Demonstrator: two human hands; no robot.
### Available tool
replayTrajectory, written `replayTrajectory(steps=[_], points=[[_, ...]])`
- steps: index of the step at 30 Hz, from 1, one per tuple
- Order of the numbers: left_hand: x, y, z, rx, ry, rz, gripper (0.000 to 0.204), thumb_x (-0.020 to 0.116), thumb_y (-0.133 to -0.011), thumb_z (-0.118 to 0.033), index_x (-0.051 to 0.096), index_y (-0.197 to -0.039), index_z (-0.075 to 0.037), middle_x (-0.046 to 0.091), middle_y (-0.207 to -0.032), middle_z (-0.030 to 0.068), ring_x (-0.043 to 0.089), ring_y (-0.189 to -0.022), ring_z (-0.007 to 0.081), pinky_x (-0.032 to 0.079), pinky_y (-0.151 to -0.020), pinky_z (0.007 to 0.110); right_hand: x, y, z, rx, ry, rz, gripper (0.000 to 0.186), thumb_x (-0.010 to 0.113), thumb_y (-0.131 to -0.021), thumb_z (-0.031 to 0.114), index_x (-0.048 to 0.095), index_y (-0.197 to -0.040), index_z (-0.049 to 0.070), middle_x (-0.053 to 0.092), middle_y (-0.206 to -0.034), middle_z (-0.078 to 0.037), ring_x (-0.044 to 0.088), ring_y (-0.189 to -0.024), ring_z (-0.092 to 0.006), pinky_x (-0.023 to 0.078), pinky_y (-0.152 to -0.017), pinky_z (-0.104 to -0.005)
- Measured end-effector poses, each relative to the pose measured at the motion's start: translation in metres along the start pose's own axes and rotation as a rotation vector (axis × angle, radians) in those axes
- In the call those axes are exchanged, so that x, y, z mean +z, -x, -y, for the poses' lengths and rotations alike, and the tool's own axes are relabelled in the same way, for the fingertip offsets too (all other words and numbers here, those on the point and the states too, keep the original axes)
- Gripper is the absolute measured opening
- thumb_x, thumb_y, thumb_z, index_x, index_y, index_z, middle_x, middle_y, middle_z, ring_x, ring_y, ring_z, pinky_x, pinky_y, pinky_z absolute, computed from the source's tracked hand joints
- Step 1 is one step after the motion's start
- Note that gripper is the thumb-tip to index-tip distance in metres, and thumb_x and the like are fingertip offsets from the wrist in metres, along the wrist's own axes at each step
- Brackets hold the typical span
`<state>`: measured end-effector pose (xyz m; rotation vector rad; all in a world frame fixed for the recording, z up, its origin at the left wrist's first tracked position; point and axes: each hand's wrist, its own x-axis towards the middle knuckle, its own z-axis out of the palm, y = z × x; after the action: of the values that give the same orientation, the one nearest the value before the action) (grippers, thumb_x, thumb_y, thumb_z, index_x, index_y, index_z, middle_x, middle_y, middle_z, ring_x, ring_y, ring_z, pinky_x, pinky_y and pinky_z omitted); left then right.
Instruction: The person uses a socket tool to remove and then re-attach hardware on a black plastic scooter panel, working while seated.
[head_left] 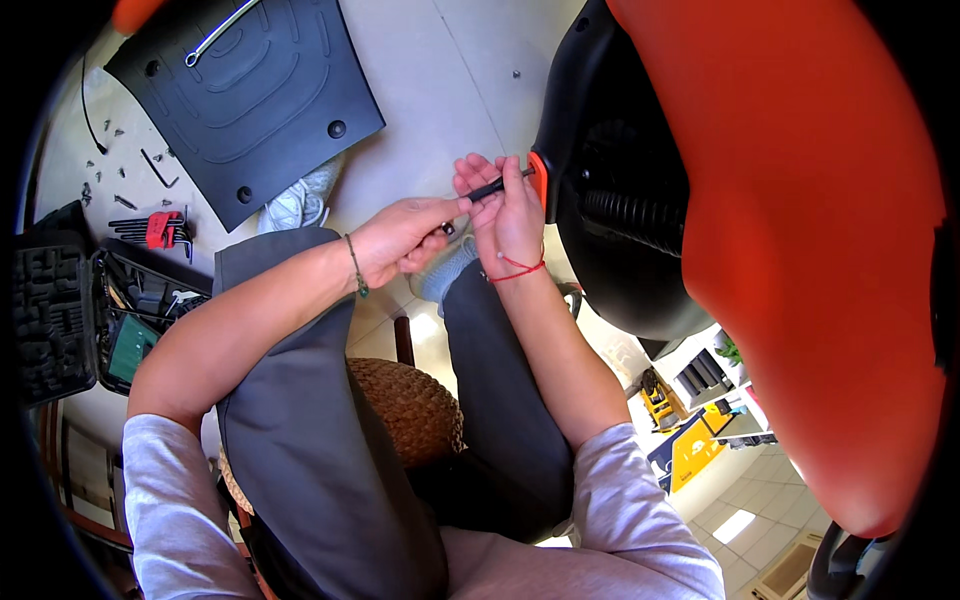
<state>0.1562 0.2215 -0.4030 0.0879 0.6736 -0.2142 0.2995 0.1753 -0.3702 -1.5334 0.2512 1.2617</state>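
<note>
My left hand (400,243) is closed around the rear end of a black rod-shaped hand tool (486,190), whose exact kind I cannot make out. The tool slants up to the right. Its thin front end reaches an orange bracket (541,185) on the black frame of a large orange-and-black vehicle body (800,250). My right hand (508,215) is palm up around the tool's front part, with the thumb against it and the other fingers loosely curled. The contact point at the bracket is too small to make out.
A black floor mat (270,95) bearing a silver wrench (215,35) lies ahead to the left. Beside it are loose screws (122,200), a hex key (160,168) and a red-held hex key set (162,230). An open tool case (125,300) stands at far left. A woven stool (408,408) is beneath me.
</note>
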Motion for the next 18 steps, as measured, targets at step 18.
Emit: replayTrajectory(steps=[18], points=[[-0.001, -0.006, 0.003, 0.622, -1.138, -0.437, 0.043, 0.054, -0.087, -0.048, 0.052, -0.077, -0.006, 0.054, -0.06, 0.007, 0.057, -0.053, 0.0199, 0.043, -0.047, 0.032, 0.001, 0.003, 0.002, 0.011, 0.139, -0.029, 0.026, 0.046, -0.098, 0.021, 0.043, -0.107, -0.003, 0.059, -0.103, -0.02, 0.062, -0.097, -0.0286, 0.052, -0.084, -0.0367]])
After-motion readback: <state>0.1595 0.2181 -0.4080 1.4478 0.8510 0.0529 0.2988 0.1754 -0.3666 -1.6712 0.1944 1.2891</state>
